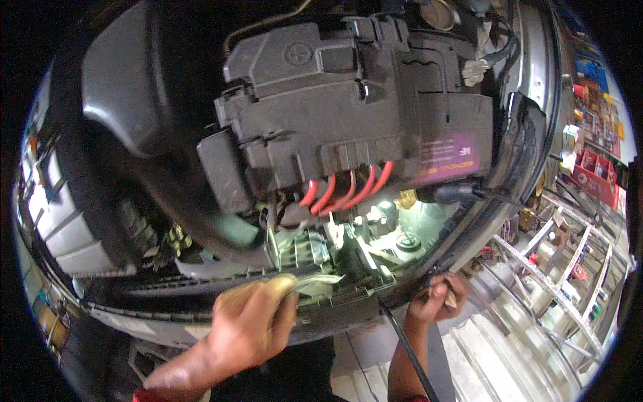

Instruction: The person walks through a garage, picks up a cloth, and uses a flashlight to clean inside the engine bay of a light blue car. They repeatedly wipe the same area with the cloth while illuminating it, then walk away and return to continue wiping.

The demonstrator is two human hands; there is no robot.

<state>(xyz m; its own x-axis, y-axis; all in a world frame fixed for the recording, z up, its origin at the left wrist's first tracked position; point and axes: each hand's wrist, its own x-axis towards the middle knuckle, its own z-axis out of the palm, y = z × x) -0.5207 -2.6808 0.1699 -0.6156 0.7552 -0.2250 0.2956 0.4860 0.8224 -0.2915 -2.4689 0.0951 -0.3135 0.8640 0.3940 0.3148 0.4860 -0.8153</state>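
My left hand (251,318) is closed at the front edge of a car's engine bay. From its fingers sticks a thin, pale, flat piece (320,280), whose kind I cannot make out. To the right, my right hand (439,298) is curled closed by the front right corner of the bay. A small pale bit shows between its fingers, too small to name. Between my forearms, a thin black cable or rod (405,342) runs down from the front edge. Just beyond my hands lies a brightly lit gap with a clear-looking headlamp housing (408,231).
A black plastic fuse box cover (321,120) fills the middle, with red cables (348,194) under its front. Beside it sits a battery with a purple label (449,157). At the left is a black air duct (124,80). A metal rack (562,268) and red bins (593,177) stand right.
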